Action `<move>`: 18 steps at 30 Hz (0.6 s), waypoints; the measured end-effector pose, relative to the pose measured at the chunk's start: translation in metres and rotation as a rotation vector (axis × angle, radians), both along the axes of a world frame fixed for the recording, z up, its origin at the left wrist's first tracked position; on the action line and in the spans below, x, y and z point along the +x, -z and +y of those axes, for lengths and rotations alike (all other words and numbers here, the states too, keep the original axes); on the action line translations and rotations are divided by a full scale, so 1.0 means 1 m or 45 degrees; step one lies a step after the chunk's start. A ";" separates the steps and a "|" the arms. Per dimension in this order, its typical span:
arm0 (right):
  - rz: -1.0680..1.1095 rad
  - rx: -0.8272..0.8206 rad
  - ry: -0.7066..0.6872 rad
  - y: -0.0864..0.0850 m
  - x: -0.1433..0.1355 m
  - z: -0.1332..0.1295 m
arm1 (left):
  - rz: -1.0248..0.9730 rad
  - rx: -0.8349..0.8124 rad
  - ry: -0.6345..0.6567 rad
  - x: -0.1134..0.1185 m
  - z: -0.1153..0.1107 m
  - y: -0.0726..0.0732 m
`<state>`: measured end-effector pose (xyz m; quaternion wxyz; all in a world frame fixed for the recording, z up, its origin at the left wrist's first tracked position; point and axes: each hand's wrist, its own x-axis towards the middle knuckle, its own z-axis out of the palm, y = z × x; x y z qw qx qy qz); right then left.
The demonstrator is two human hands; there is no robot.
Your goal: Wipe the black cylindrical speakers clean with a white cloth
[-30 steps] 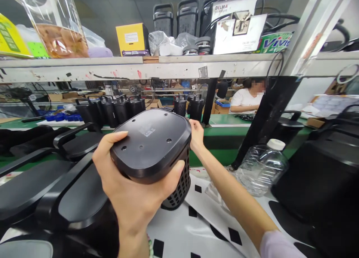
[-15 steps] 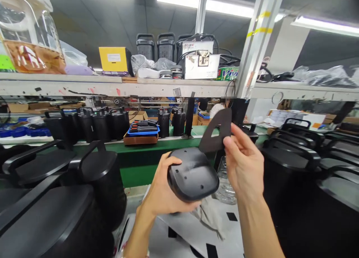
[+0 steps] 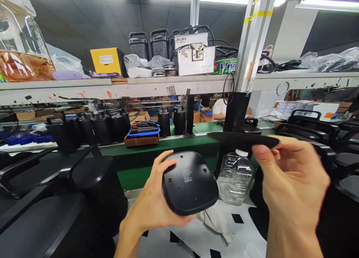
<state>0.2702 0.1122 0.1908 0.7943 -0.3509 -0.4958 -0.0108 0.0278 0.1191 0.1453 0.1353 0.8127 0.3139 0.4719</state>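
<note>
My left hand [image 3: 153, 198] is wrapped round a black rounded unit [image 3: 190, 183], whose flat face with screw holes and small printed text is turned toward me. At the right, my right hand [image 3: 291, 172] pinches a thin dark sheet [image 3: 241, 138] between thumb and fingers. The sheet is seen nearly edge-on and blurred, above and to the right of the unit, not touching it. Behind and between the hands stands a clear plastic bottle [image 3: 236, 177] with a white cap.
Large black handled containers [image 3: 95, 175] crowd the left, and more [image 3: 314, 127] stand at the right. A grey cloth [image 3: 217, 222] lies on the white surface [image 3: 202, 237]. Beyond are a blue tray [image 3: 144, 130], a shelf [image 3: 146, 86] and a person in white [image 3: 219, 109].
My right hand has moved right and nearer with the sheet, which has tipped nearly edge-on. The unit's face has turned, and its printed text now shows. More of the bottle is visible.
</note>
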 end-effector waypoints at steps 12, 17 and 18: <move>0.157 -0.410 -0.482 -0.028 -0.008 -0.026 | 0.140 -0.029 -0.010 0.002 -0.011 0.002; -0.001 -0.711 -0.456 -0.023 -0.012 -0.041 | 0.176 0.023 0.032 0.005 -0.019 0.000; 0.001 -0.729 -0.453 -0.018 -0.013 -0.046 | 0.185 -0.030 0.013 0.006 -0.021 -0.001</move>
